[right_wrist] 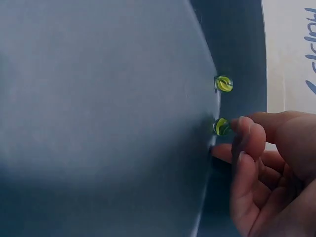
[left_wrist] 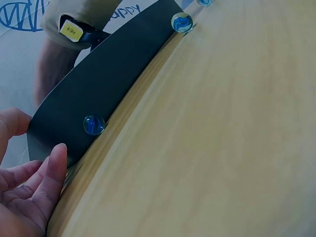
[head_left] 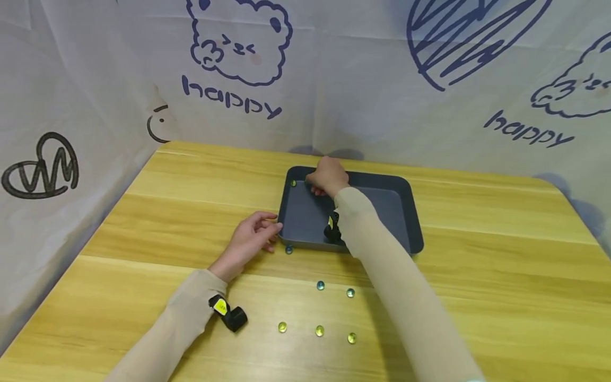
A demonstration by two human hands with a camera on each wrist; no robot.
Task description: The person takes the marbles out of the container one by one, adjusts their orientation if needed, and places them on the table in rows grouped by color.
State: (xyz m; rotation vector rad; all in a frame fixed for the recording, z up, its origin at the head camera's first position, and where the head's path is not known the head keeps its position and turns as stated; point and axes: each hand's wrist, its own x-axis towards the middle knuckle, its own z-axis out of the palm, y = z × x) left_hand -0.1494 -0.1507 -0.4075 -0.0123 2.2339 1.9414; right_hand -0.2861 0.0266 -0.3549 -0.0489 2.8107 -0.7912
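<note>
A dark grey rectangular tray (head_left: 305,212) sits on the table. My right hand (head_left: 329,178) reaches over its back wall, and the curled fingertips pinch a yellow-green glass marble (right_wrist: 222,127) low against that wall. Another yellow-green marble (right_wrist: 224,83) lies beside it in the tray, at the back left corner. My left hand (head_left: 253,236) is at the tray's front left corner, its loosely bent fingers touching the outside. Close to that hand, a blue marble (left_wrist: 94,125) rests on the table by the tray's front wall.
In front of the tray are two blue marbles, one left (head_left: 320,285) and one right (head_left: 350,293). Nearer me is a row of yellow marbles (head_left: 320,331). White cloth (head_left: 343,106) with drawings hangs behind the wooden table (head_left: 501,254). Each sleeve carries a black wrist camera (head_left: 234,318).
</note>
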